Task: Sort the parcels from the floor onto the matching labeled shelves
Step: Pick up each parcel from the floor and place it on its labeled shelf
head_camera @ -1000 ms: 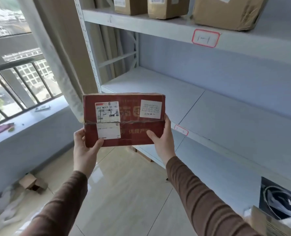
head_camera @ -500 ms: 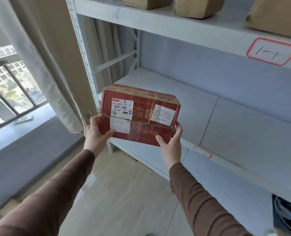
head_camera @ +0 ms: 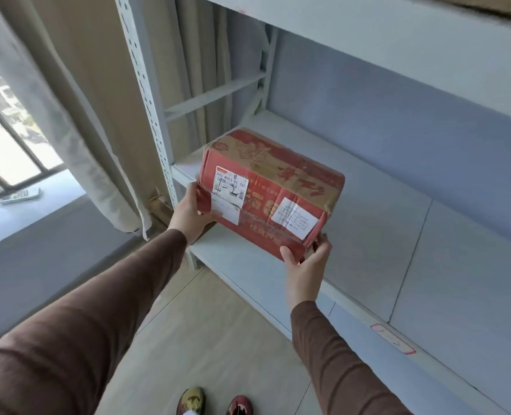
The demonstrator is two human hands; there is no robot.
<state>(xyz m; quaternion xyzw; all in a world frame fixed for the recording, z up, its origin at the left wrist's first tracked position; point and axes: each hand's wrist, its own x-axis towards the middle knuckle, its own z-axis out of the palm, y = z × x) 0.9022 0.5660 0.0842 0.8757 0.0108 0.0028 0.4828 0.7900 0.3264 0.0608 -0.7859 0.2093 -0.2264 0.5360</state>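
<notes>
A red cardboard parcel [head_camera: 270, 187] with two white labels is held tilted over the left end of the grey middle shelf [head_camera: 398, 235]. My left hand [head_camera: 189, 215] grips its left end. My right hand [head_camera: 306, 265] grips its lower right corner, thumb on the front face. A red-outlined label [head_camera: 393, 338] sticks on the shelf's front edge to the right. Whether the parcel's far edge touches the shelf board is hidden.
The white upright post [head_camera: 149, 94] of the rack stands just left of the parcel. An upper shelf [head_camera: 368, 34] runs overhead with a brown parcel's edge [head_camera: 481, 4]. A curtain [head_camera: 77, 121] and window sill [head_camera: 29, 202] lie left. My shoes [head_camera: 215, 402] stand on the tiled floor.
Both hands have carried the parcel forward and right, over the middle shelf, and tilted it so its top now shows. The view has dropped lower.
</notes>
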